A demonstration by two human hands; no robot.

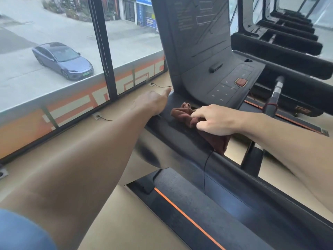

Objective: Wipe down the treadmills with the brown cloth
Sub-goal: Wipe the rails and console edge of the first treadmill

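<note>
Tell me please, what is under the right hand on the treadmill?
Under the right hand lies the brown cloth, bunched on the black handrail of the treadmill. One end hangs over the rail's edge. The part of rail beneath the cloth is covered and cannot be seen.

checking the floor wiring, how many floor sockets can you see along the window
3: one below the console, one left of the left forearm, one at the frame's left edge. The arms may hide others.
</note>
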